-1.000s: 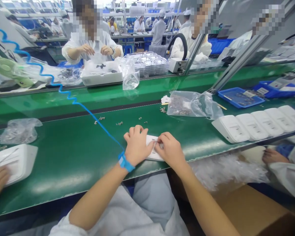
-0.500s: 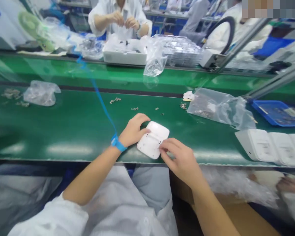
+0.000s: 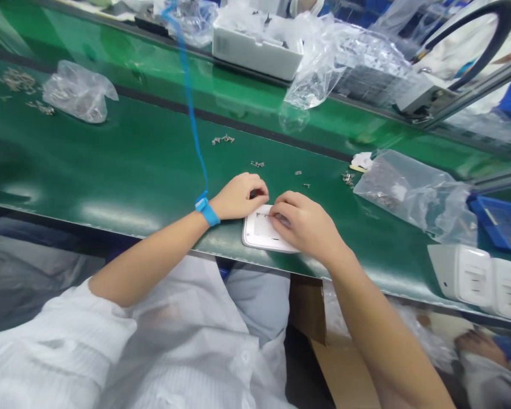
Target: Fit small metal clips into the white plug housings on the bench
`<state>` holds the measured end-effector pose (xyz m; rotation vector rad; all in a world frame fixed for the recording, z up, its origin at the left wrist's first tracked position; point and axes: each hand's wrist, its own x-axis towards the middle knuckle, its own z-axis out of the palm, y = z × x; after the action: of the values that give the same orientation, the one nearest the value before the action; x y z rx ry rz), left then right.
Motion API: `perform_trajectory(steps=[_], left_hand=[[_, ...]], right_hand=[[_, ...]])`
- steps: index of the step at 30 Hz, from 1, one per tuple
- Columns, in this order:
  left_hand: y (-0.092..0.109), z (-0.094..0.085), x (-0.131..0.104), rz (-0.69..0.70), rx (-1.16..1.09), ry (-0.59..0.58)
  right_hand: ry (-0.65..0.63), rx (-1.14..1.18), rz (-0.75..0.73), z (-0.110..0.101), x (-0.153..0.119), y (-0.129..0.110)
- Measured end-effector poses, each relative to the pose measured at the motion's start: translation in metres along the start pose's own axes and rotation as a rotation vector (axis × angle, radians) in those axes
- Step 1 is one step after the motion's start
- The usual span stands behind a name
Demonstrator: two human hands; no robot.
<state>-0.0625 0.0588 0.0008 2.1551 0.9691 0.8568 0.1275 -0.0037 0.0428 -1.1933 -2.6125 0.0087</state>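
A white plastic housing [image 3: 262,234] with rounded corners, small holes and dark slots lies at the near edge of the green bench. My left hand [image 3: 242,196] is at its far left edge, fingers curled and thumb against them, gripping there. Over the housing's right part, my right hand [image 3: 302,224] is closed in a pinch, fingertips at its surface. Whatever is between those fingertips is hidden. A blue wrist strap [image 3: 208,212] with a blue cord circles my left wrist. Small metal parts [image 3: 258,164] lie in loose groups beyond my hands.
Left stands a clear bag [image 3: 82,94] beside a pile of metal parts [image 3: 17,79]. To the right are another plastic bag [image 3: 413,187], a blue tray [image 3: 500,224] and white housings [image 3: 474,278] in a row. A white box [image 3: 258,48] sits on the raised ledge behind.
The view has tilted down and turned. The white housing now shows a flat, slotted face instead of its earlier two-part shape. My left hand has shifted to its far edge, my right hand over it.
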Motion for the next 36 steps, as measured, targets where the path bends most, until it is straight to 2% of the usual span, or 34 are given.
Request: perform_trajectory(steps=[3,7,13,15,18,22,27,36], left_hand=[[-0.001,-0.005,-0.011,0.047,0.129,-0.116],[0.0,-0.005,-0.01,0.02,0.158,-0.148],[0.003,-0.004,-0.011,-0.012,0.163,-0.147],[0.004,-0.004,-0.013,-0.017,0.174,-0.141],[0.004,-0.004,-0.014,-0.012,0.171,-0.154],[0.005,-0.005,-0.013,-0.03,0.164,-0.183],[0.008,-0.006,-0.012,-0.073,0.162,-0.199],[0.008,-0.004,-0.011,-0.072,0.182,-0.194]], right_hand=[[-0.035,-0.061,-0.018,0.003,0.005,-0.003],[-0.064,-0.147,-0.002,0.006,0.012,-0.006],[-0.086,0.058,0.141,0.005,0.018,0.002],[-0.06,0.132,0.161,0.004,0.014,0.004],[0.043,0.211,0.144,0.004,0.001,0.003],[0.162,0.199,0.141,0.006,-0.015,-0.002],[0.181,0.138,0.151,0.011,-0.018,-0.005],[0.22,0.08,0.116,0.016,-0.02,-0.005]])
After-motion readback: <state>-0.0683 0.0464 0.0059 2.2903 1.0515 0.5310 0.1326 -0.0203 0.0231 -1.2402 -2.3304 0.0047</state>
